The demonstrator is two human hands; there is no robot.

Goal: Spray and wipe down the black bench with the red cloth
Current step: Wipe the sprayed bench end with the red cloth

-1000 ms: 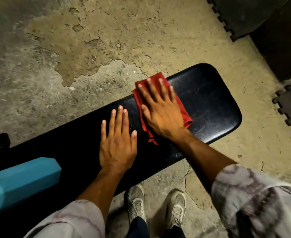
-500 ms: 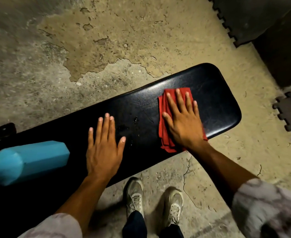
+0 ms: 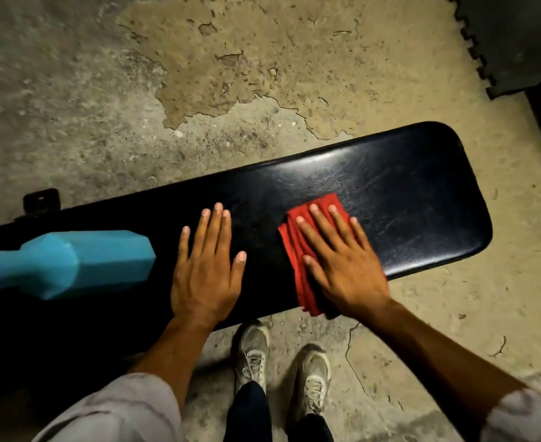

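Here, in the head view, the right hand (image 3: 345,266) lies flat with fingers spread on the folded red cloth (image 3: 297,269), pressing it to the black bench (image 3: 406,199) near its front edge, a little short of the rounded right end. The left hand (image 3: 207,269) rests palm-down on the padding just left of the cloth, fingers straight and close together, holding nothing. A blue spray bottle (image 3: 81,263) lies on its side on the bench further left, apart from both hands.

To wipe well, the person would likely keep the whole palm weighted on the cloth so it does not bunch, run overlapping passes across the width, and carry them over the rounded end and the near edge, where the cloth already overhangs slightly. The braced left hand should steady the bench.

Compared with half a second ago, the cloth and right hand sit lower on the padding, nearer the front edge. The left hand rests in much the same place, and the bottle shows more fully at the left.
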